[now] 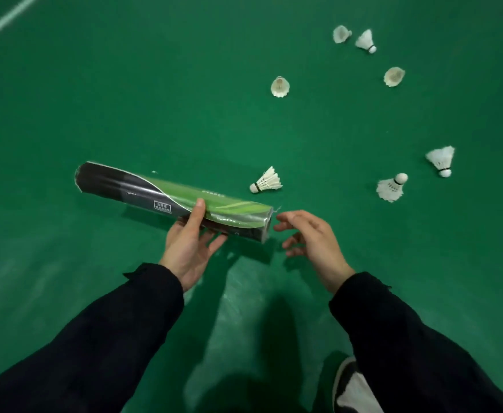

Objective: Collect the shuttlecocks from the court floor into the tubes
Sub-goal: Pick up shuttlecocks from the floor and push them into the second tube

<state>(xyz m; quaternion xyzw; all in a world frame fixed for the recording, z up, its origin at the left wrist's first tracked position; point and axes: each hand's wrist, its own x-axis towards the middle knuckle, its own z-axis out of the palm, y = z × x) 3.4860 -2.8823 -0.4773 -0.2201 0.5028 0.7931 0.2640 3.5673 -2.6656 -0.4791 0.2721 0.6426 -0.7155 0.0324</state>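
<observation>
My left hand (189,247) grips a black-and-green shuttlecock tube (142,189) from below, thumb on top, holding it nearly level above the floor. Its right end faces my right hand (309,236), which hovers just beside that end with fingers spread and nothing in them. Several white feather shuttlecocks lie on the green court floor: the nearest shuttlecock (266,181) is just beyond the tube's right end, one (391,187) and another (441,159) lie to the right, and more (280,86) lie farther away.
A white court line (4,22) crosses the top left corner. My shoe (350,386) shows at the bottom right. Dark sleeves cover both forearms. My shadow falls on the floor below the hands.
</observation>
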